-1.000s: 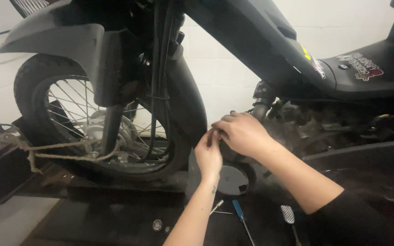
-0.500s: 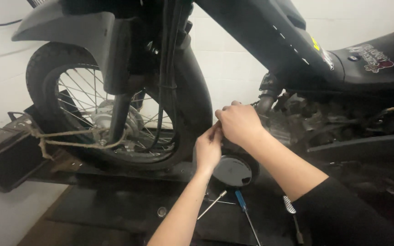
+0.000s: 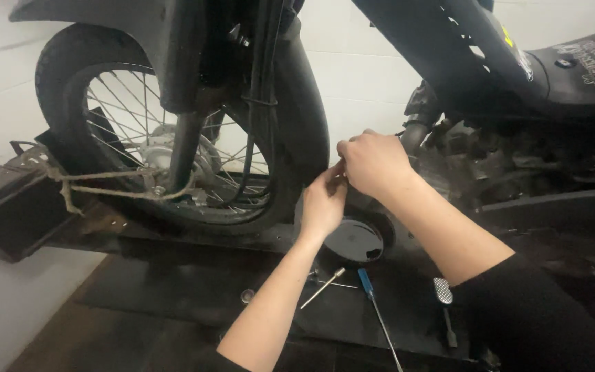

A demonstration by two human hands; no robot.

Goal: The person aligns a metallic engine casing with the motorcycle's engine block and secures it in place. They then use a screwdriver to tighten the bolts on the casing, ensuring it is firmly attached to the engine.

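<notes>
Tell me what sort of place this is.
Probably a motorcycle repair workshop. A motorcycle stands raised on a dark lift platform, its spoked front wheel tied down with rope. A blue-handled screwdriver lies below, where the left hand and right hand meet near the engine.

The view drifts rightward across the frames, so the spoked black front wheel (image 3: pixel 173 138) now sits further toward the centre. Both hands, left hand (image 3: pixel 321 207) and right hand (image 3: pixel 374 164), ride slightly higher, fingertips pinched together as before.

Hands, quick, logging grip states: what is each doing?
Left hand: fingers pinched together; what they hold cannot be told.
Right hand: closed in a fist; contents hidden.
</notes>
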